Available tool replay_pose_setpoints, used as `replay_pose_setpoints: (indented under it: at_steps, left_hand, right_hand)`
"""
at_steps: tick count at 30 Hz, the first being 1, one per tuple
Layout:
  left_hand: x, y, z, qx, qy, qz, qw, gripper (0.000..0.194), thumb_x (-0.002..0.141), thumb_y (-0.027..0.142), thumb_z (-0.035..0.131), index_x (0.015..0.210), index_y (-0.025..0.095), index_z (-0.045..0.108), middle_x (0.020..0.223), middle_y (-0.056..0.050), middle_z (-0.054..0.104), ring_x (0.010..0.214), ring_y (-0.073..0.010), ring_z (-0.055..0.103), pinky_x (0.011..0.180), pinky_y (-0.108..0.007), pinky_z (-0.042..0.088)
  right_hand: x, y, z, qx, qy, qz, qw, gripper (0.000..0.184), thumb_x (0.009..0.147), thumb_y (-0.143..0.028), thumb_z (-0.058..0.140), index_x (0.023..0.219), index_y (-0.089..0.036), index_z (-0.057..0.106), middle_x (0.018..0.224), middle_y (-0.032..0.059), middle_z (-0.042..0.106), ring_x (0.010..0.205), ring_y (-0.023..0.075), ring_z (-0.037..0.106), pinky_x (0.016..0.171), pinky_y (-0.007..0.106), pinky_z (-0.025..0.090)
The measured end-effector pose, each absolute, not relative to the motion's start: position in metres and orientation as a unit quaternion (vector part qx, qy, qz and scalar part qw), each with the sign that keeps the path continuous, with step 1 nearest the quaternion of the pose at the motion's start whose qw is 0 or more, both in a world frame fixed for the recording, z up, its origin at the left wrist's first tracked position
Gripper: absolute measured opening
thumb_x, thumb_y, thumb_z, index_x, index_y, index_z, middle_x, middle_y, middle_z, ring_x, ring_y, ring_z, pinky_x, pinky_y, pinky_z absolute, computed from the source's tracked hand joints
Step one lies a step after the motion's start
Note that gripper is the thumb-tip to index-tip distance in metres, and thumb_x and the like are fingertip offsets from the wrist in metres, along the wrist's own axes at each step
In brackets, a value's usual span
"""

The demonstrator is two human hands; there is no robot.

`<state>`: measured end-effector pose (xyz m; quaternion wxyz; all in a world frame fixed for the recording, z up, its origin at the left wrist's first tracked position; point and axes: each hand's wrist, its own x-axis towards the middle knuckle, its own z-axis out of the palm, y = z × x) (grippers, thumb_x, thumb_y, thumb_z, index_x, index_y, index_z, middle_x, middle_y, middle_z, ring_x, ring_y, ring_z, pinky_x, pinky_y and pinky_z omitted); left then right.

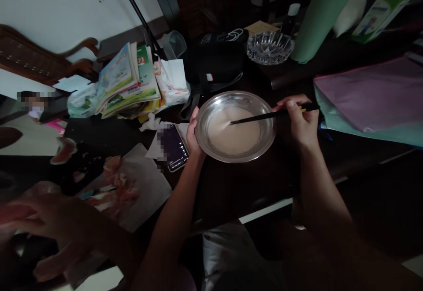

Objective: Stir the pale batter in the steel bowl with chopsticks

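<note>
A shiny metal bowl [270, 138] stands on the dark table in front of me. Inside it lies a pale, creamy batter-like liquid [231, 141]. My left hand [192, 133] grips the bowl's left rim, its fingers along the outside. Beyond the right rim, my right hand [300, 119] is closed around dark chopsticks [257, 117]. Their tips dip into the liquid near the bowl's middle, where a small ridge shows on the surface. Whether the right fingertips touch the rim, I cannot tell.
A lit phone [177, 150] lies left of the bowl. Further left are stacked booklets [124, 79], a tissue pack [172, 79] and a sheet with peelings [145, 194]. Another person's hand [29, 216] is at lower left. A glass ashtray [269, 49] and a pink folder [370, 93] lie beyond.
</note>
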<state>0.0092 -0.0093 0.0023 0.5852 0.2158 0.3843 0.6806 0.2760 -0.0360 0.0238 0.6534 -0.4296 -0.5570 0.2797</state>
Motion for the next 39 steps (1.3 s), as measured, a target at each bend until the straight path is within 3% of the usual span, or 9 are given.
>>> replay_pose_setpoints:
  at_steps: [3,8,12,17,23,29,33,39]
  left_hand:
    - [0.009,-0.009,0.000,0.231,0.383,0.680,0.582,0.028,0.087,0.024,0.055,0.108,0.025,0.074,0.121,0.000,0.075,0.121,-0.0183,0.064,0.108,-0.028,0.044]
    - [0.009,-0.009,-0.001,0.236,0.387,0.678,0.579,0.027,0.086,0.026,0.057,0.106,0.027,0.074,0.115,0.002,0.076,0.122,-0.0197,0.063,0.108,-0.030,0.045]
    - [0.009,-0.008,0.000,0.242,0.395,0.673,0.576,0.026,0.086,0.028,0.058,0.105,0.029,0.075,0.114,0.001,0.076,0.127,-0.0220,0.060,0.107,-0.032,0.046]
    - [0.009,-0.009,0.001,0.235,0.386,0.675,0.583,0.027,0.093,0.023,0.052,0.107,0.025,0.074,0.113,0.003,0.076,0.131,-0.0211,0.057,0.107,-0.031,0.045]
    - [0.009,-0.009,0.001,0.231,0.389,0.677,0.581,0.027,0.091,0.024,0.052,0.106,0.028,0.075,0.114,0.002,0.076,0.128,-0.0202,0.059,0.109,-0.033,0.045]
    - [0.009,-0.009,-0.001,0.233,0.390,0.677,0.579,0.028,0.089,0.024,0.053,0.106,0.027,0.075,0.117,0.000,0.075,0.126,-0.0186,0.061,0.109,-0.031,0.045]
    - [0.009,-0.009,-0.001,0.244,0.398,0.673,0.573,0.025,0.088,0.028,0.056,0.105,0.029,0.075,0.121,0.001,0.074,0.127,-0.0196,0.060,0.109,-0.030,0.045]
    - [0.009,-0.009,0.000,0.245,0.410,0.670,0.568,0.026,0.086,0.029,0.057,0.104,0.029,0.076,0.122,0.001,0.074,0.129,-0.0208,0.059,0.107,-0.029,0.046]
  right_hand:
    - [0.286,-0.032,0.020,-0.430,-0.515,0.255,0.697,0.013,0.089,-0.056,0.062,0.084,-0.047,0.070,0.089,-0.0072,0.075,0.082,0.0266,0.071,0.086,0.062,0.048]
    - [0.278,-0.034,0.024,-0.453,-0.521,0.294,0.661,0.014,0.088,-0.055,0.062,0.079,-0.047,0.069,0.065,-0.0046,0.069,0.070,0.0278,0.069,0.078,0.064,0.049]
    - [0.274,-0.035,0.027,-0.457,-0.541,0.279,0.648,0.013,0.087,-0.056,0.064,0.081,-0.047,0.069,0.076,-0.0046,0.072,0.079,0.0275,0.070,0.083,0.063,0.052]
    - [0.281,-0.034,0.026,-0.458,-0.495,0.248,0.695,0.016,0.088,-0.055,0.064,0.076,-0.046,0.070,0.072,-0.0044,0.070,0.060,0.0236,0.063,0.076,0.061,0.047]
    - [0.273,-0.037,0.028,-0.453,-0.538,0.291,0.648,0.012,0.089,-0.054,0.063,0.083,-0.047,0.071,0.072,-0.0043,0.072,0.075,0.0256,0.069,0.082,0.060,0.051]
    - [0.277,-0.035,0.025,-0.459,-0.504,0.262,0.683,0.016,0.088,-0.055,0.063,0.077,-0.045,0.069,0.066,-0.0037,0.068,0.066,0.0257,0.067,0.071,0.059,0.051]
    - [0.272,-0.036,0.028,-0.456,-0.540,0.297,0.642,0.016,0.087,-0.059,0.063,0.081,-0.045,0.069,0.071,-0.0023,0.071,0.077,0.0279,0.071,0.079,0.061,0.052]
    - [0.275,-0.035,0.028,-0.462,-0.494,0.255,0.691,0.025,0.087,-0.057,0.065,0.077,-0.034,0.067,0.067,-0.0023,0.067,0.062,0.0221,0.067,0.072,0.051,0.052]
